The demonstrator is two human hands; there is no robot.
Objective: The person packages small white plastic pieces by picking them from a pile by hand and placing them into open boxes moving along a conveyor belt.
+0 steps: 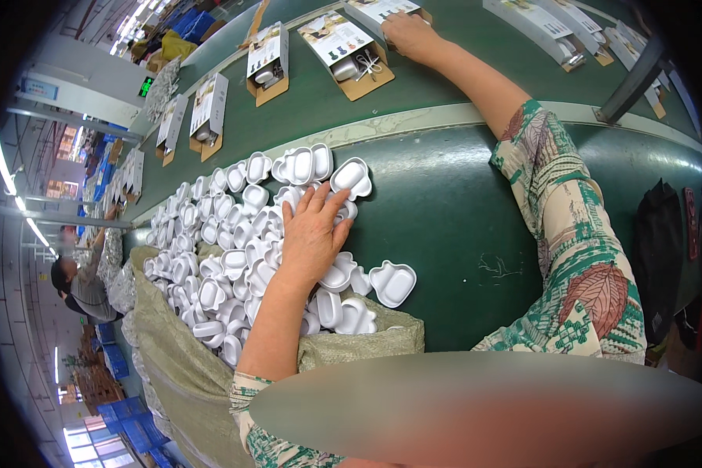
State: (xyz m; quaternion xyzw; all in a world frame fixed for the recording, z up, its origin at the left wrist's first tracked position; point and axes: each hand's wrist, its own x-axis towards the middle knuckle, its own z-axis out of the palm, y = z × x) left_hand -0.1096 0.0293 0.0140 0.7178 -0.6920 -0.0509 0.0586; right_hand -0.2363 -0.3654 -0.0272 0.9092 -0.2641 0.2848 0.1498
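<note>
Lower left to lower centre: olive woven sack (183, 382), mouth slack, white plastic pieces (234, 264) spread out of it; probably left lying under them so the heap stays in easy reach. Single loose piece (393, 283) sits just right of the heap, on the bare green surface (452, 234).

Centre: left hand (316, 230) palm down on the heap's right side, fingers spread, touching pieces, none visibly gripped. Likely rests there to feel for or steady pieces; they lie jumbled, several tilted.

Top centre: right hand (409, 35), arm stretched across, at the near end of a printed box (378, 12). Fingers bent over the end; their undersides are hidden, so can't tell how far closed or whether anything is held.

Beyond the metal edge strip (413, 118): more boxes on the green belt (249, 132), near flaps open, probably faced this way so contents stay reachable. Centre box (335, 39) shows a bundled white cord (368, 66) at its mouth.

Far left: co-worker (93, 285) beside the line, blurred.
</note>
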